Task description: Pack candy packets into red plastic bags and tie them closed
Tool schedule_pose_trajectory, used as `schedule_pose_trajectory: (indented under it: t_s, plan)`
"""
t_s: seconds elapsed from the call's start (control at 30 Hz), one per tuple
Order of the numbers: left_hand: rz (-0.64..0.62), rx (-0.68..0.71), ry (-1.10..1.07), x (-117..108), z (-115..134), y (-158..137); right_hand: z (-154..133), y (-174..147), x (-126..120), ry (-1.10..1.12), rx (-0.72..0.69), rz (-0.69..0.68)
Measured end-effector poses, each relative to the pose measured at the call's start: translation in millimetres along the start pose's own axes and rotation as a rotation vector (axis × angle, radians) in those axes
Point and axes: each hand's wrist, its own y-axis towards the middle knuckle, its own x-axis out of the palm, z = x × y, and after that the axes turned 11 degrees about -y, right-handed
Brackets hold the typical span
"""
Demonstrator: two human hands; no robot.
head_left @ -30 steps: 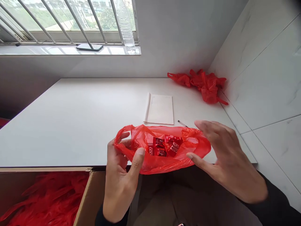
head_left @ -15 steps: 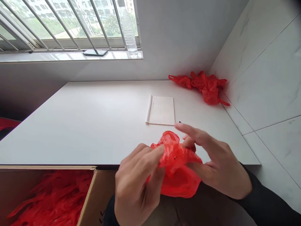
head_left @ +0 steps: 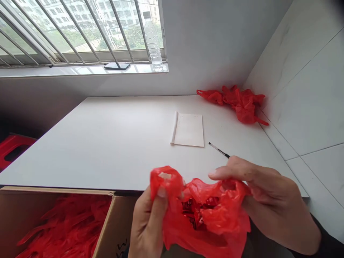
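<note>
A red plastic bag (head_left: 177, 225) hangs between my two hands in front of the table's near edge. Its mouth is pulled apart, and small dark red, shiny packets (head_left: 192, 213) show inside; their kind I cannot make out. My left hand (head_left: 150, 215) pinches the bag's left side, thumb pressed on the loop of a handle. On the other side my right hand (head_left: 271, 197) grips the bunched right edge, its fingers partly hidden behind the plastic. Just beyond that hand a pen (head_left: 219, 148) lies on the white table (head_left: 129, 139).
A notepad (head_left: 189, 130) lies mid-table. Crumpled red bags (head_left: 242, 104) sit in the far right corner by the tiled wall. At lower left, a cardboard box (head_left: 118, 215) holds many red bags (head_left: 72, 222). A phone (head_left: 117, 66) and a bottle (head_left: 153, 44) are on the windowsill. A red stool (head_left: 16, 147) stands left.
My hands have moved apart and spread the gathered bag, so its contents show. The right hand has shifted right and down, uncovering the pen. The view has shifted slightly.
</note>
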Motion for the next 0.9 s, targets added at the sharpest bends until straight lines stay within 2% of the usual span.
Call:
schedule_pose_trajectory:
  t_s: [0.07,0.13,0.2,0.27,0.33,0.43,0.5,0.7,0.77,0.9]
  plan:
    - [0.057,0.020,-0.157,-1.3,5.3,5.4,2.3,-0.3,-7.5,-0.014,0.092,0.060]
    - [0.045,0.024,-0.273,-1.0,13.0,10.2,4.2,1.4,-14.7,-0.007,0.152,0.102]
    - [0.002,-0.004,-0.352,0.1,20.3,14.2,5.6,4.7,-19.9,0.006,0.152,0.116]
    - [-0.018,-0.001,-0.381,1.4,25.6,18.0,6.4,8.3,-22.4,0.005,0.140,0.129]
    - [0.016,0.028,-0.384,2.7,29.0,22.3,6.9,11.3,-23.0,0.015,0.159,0.148]
    - [0.062,0.059,-0.451,4.6,31.6,28.9,10.3,13.7,-22.8,0.108,0.250,0.173]
    - [0.041,0.055,-0.489,6.3,31.4,32.2,15.0,14.1,-23.1,0.173,0.289,0.165]
    - [0.022,0.033,-0.462,13.5,21.9,32.4,22.5,12.1,-19.5,0.294,0.197,0.075]
    - [0.026,0.050,-0.437,15.5,18.7,31.5,18.6,9.8,-13.7,0.205,0.192,0.081]
    - [0.021,0.076,-0.428,15.5,18.5,33.0,10.2,6.7,-4.1,-0.226,0.211,0.249]
